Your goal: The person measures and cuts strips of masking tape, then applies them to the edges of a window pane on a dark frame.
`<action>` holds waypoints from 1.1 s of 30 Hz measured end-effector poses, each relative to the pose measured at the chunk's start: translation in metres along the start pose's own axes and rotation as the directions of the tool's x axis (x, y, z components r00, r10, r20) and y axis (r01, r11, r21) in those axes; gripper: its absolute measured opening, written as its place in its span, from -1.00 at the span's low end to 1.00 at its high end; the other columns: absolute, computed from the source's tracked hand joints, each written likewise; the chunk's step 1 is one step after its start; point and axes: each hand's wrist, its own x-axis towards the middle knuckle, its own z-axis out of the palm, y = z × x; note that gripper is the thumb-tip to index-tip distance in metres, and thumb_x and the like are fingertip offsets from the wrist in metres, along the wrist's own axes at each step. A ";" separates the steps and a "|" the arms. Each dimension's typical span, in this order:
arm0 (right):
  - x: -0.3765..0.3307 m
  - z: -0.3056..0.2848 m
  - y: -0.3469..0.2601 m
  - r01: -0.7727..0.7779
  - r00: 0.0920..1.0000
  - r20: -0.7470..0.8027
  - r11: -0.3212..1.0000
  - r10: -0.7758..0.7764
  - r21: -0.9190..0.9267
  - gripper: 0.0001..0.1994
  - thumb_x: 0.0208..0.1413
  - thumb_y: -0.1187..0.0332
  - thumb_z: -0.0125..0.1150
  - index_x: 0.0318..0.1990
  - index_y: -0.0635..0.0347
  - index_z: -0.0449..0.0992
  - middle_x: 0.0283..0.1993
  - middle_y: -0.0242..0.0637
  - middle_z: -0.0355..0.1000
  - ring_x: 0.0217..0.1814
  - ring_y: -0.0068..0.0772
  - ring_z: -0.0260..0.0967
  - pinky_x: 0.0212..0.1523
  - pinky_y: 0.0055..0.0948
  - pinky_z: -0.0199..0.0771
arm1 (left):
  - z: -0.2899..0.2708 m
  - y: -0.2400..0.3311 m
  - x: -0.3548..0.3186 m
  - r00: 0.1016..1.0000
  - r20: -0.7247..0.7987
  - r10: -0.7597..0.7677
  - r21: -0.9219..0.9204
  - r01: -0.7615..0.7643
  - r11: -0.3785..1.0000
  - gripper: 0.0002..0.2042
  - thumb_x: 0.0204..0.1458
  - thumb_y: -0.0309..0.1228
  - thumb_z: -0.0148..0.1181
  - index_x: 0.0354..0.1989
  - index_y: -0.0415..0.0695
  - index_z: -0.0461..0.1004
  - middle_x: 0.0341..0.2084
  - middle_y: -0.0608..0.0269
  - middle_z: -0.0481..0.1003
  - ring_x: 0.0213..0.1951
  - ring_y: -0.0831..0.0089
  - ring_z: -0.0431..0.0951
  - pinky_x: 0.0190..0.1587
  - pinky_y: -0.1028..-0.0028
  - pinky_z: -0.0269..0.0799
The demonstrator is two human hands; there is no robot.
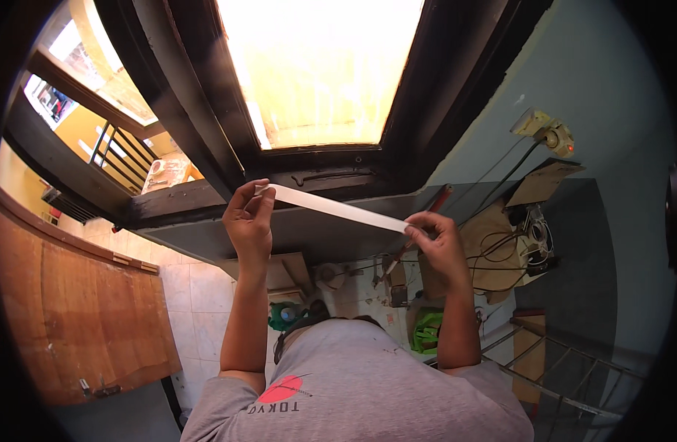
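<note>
A narrow white strip [342, 209], flat like tape or paper, is stretched between my hands in front of the window. My left hand [251, 221] pinches its left end between thumb and fingers, close to the lower window frame [331, 163]. Lower and to the right, my right hand [440, 243] pinches the other end, so the strip slopes down to the right. A thin reddish-brown stick [443, 197] with a pale lower part passes at my right fingers; whether they also grip it I cannot tell.
Right of the window, a socket with plugs [550, 136] sits on the wall above a board with tangled cables [493, 250]. Below are a green bag [427, 330] and a metal rack [574, 361]. A wooden door [80, 302] stands at the left, beside the tiled floor [198, 295].
</note>
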 end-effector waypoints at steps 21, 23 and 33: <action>0.101 0.092 0.056 0.277 0.889 -0.451 0.687 0.083 0.672 -0.93 0.36 0.49 0.36 -0.08 0.18 0.60 -0.18 -0.41 0.60 -0.16 -0.60 0.59 -0.07 -0.52 0.67 | 0.021 -0.089 0.048 0.971 -0.202 0.130 0.018 -0.130 0.991 -0.75 0.23 -0.68 0.36 0.05 -0.23 0.57 -0.22 0.36 0.62 -0.35 0.76 0.53 -0.26 0.69 0.40; 0.107 0.102 0.057 0.269 0.870 -0.472 0.662 0.144 0.699 -0.95 0.35 0.52 0.34 -0.11 0.19 0.59 -0.16 -0.38 0.60 -0.19 -0.59 0.58 -0.07 -0.53 0.65 | 0.023 -0.092 0.049 0.979 -0.187 0.082 0.001 -0.084 0.996 -0.75 0.23 -0.68 0.35 0.05 -0.23 0.56 -0.20 0.35 0.61 -0.34 0.75 0.53 -0.25 0.69 0.43; 0.137 0.115 0.068 0.370 0.762 -0.636 0.720 0.126 0.587 -0.86 0.30 0.57 0.38 -0.06 0.23 0.57 -0.24 -0.37 0.61 -0.30 -0.56 0.59 -0.16 -0.52 0.73 | 0.036 -0.072 0.034 0.948 -0.281 0.150 -0.012 -0.160 0.987 -0.60 0.28 -0.65 0.30 0.28 -0.24 0.49 -0.15 0.29 0.58 -0.07 0.57 0.58 0.07 0.56 0.52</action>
